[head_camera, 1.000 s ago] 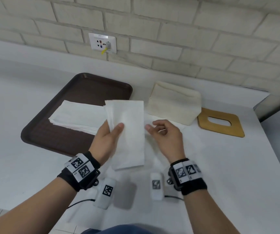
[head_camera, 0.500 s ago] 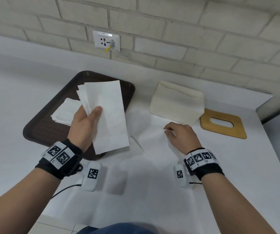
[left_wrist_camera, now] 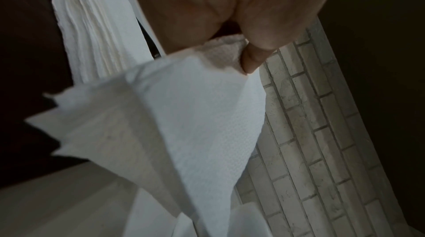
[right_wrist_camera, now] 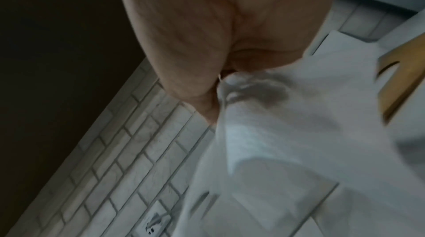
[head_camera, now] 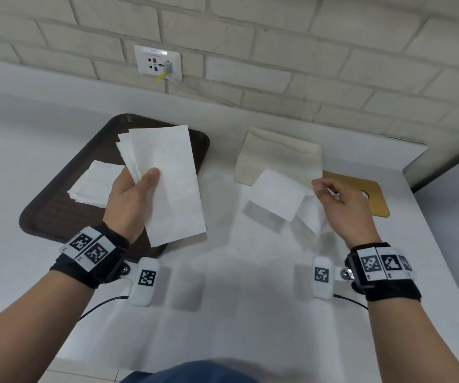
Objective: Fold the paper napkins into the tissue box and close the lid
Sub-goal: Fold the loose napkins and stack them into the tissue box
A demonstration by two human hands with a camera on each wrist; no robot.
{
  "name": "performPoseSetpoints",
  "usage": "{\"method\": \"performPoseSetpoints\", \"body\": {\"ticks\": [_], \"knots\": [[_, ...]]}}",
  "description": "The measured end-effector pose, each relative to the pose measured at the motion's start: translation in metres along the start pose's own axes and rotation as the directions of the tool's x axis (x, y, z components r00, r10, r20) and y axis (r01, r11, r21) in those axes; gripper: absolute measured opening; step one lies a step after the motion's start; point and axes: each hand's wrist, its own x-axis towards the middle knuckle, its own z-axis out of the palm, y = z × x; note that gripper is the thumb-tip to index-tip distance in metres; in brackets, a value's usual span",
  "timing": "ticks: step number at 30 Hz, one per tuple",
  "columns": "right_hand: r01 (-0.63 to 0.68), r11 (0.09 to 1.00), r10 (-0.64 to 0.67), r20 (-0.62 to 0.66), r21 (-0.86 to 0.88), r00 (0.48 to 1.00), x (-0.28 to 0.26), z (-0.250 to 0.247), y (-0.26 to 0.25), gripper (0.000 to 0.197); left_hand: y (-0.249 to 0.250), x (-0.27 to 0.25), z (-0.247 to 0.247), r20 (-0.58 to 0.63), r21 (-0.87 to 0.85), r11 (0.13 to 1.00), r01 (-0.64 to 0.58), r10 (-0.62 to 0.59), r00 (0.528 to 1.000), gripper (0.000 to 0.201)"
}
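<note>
My left hand grips a bundle of folded white napkins above the brown tray's right side; the thumb presses on top, and the left wrist view shows the same bundle. My right hand pinches the corner of a single white napkin and lifts it off the table just in front of the cream tissue box. The right wrist view shows this napkin hanging from the fingers. The wooden lid with an oval slot lies flat to the right of the box, partly behind my right hand.
A brown tray at the left carries a stack of white napkins. A brick wall with a socket stands behind the white table. The table edge runs along the right.
My left hand moved left over the tray with the bundle. My right hand went down to the table, took a single napkin and has lifted it toward the box.
</note>
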Motion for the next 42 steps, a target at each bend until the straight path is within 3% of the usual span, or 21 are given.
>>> {"method": "performPoseSetpoints", "body": {"ticks": [2, 4, 5, 7, 9, 12, 13, 18, 24, 28, 33, 35, 38, 42], "knots": [[-0.061, 0.992, 0.079, 0.168, -0.111, 0.983, 0.0, -0.002, 0.007, 0.013, 0.0, -0.001, 0.002, 0.014, 0.003, 1.0, 0.001, -0.001, 1.0, 0.023], [-0.032, 0.946, 0.157, 0.367, -0.323, 0.917, -0.005, -0.003, 0.014, 0.038, -0.001, -0.001, 0.003, 0.027, 0.011, 1.0, -0.008, 0.008, 1.0, 0.024], [-0.003, 0.912, 0.191, 0.418, -0.41, 0.888, -0.006, -0.003, 0.018, 0.047, -0.001, -0.001, 0.003, 0.034, 0.011, 1.0, -0.012, 0.012, 0.999, 0.026], [0.023, 0.872, 0.204, 0.407, -0.488, 0.89, -0.007, -0.005, 0.023, 0.05, -0.001, -0.001, 0.004, 0.041, 0.012, 1.0, -0.01, 0.01, 0.999, 0.031], [0.028, 0.873, 0.171, 0.36, -0.487, 0.917, -0.009, -0.014, 0.021, 0.038, -0.001, -0.001, 0.005, 0.043, 0.008, 1.0, -0.009, 0.008, 0.999, 0.03], [0.083, 0.902, 0.126, 0.442, -0.424, 0.888, -0.014, -0.029, 0.007, 0.009, -0.003, -0.001, 0.007, 0.05, 0.016, 1.0, -0.009, 0.009, 0.999, 0.027], [0.096, 0.915, 0.122, 0.496, -0.391, 0.86, -0.017, -0.032, 0.0, 0.003, -0.003, -0.001, 0.008, 0.053, 0.017, 1.0, -0.012, 0.011, 0.999, 0.026], [0.178, 0.902, 0.169, 0.702, -0.393, 0.691, -0.029, -0.032, -0.027, 0.019, -0.003, -0.002, 0.013, 0.056, 0.01, 1.0, -0.009, 0.009, 0.998, 0.025], [0.263, 0.924, 0.04, 0.755, -0.278, 0.655, -0.006, -0.003, -0.037, 0.01, -0.004, -0.006, 0.014, 0.049, 0.009, 1.0, -0.004, 0.003, 0.999, 0.022], [0.413, 0.798, 0.088, 0.762, -0.44, 0.642, 0.029, 0.042, -0.011, 0.042, -0.005, -0.008, 0.012, 0.049, 0.014, 1.0, -0.004, 0.003, 0.999, 0.023], [0.475, 0.65, 0.201, 0.736, -0.594, 0.646, 0.042, 0.068, 0.024, 0.074, -0.007, -0.006, 0.001, 0.018, 0.005, 1.0, 0.002, -0.002, 1.0, 0.025], [0.578, 0.557, 0.127, 0.749, -0.596, 0.65, 0.043, 0.069, 0.024, 0.072, -0.01, -0.006, -0.002, -0.002, 0.004, 1.0, 0.009, -0.009, 1.0, 0.032], [0.699, 0.447, 0.048, 0.795, -0.558, 0.605, 0.043, 0.071, 0.017, 0.056, -0.015, -0.005, -0.004, -0.019, 0.007, 1.0, 0.019, -0.019, 1.0, 0.027], [0.72, 0.459, 0.05, 0.825, -0.52, 0.563, 0.045, 0.073, 0.015, 0.047, -0.017, -0.005, -0.001, -0.007, 0.011, 1.0, 0.025, -0.025, 1.0, 0.026]]}}
